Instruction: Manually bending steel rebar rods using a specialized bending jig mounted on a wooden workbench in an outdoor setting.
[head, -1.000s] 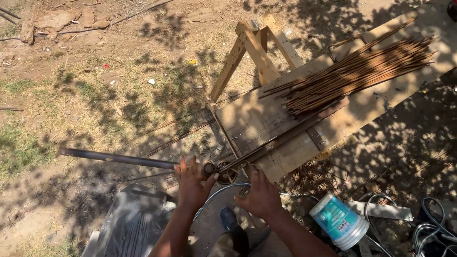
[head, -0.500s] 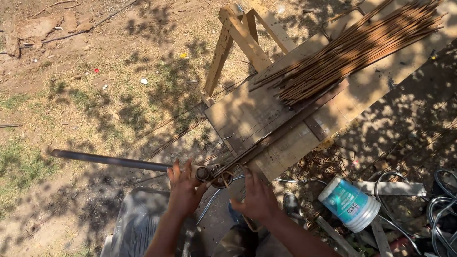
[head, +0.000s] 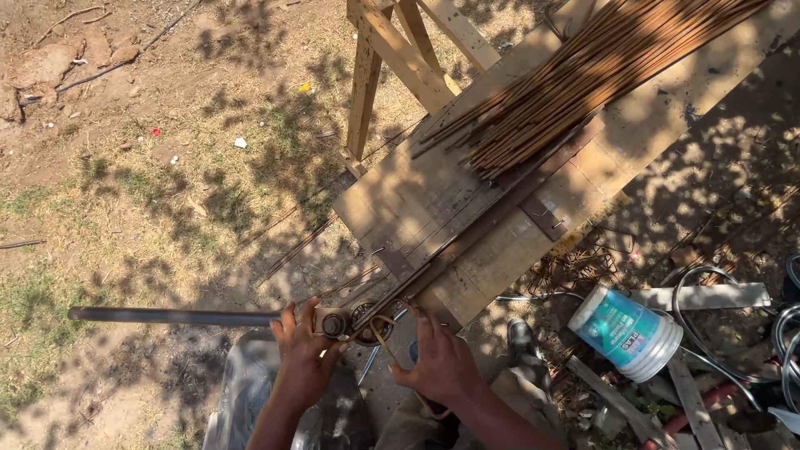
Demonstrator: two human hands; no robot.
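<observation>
Sunlit dirt and patchy grass lie under a wooden bench (head: 467, 250), where, low in the frame, the left hand (head: 302, 360) is wrapped round the bender handle (head: 175, 316) and the right hand (head: 442, 362) pinches a bent rod (head: 385, 335), with the rod bundle (head: 583, 75) farther off at upper right.

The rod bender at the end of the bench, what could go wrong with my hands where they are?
The right hand grips the bent rod right beside the bender head, so fingers could get pinched. The left hand holds the long lever near its pivot; a slip might jerk it. Loose rods could roll off the bench.
</observation>
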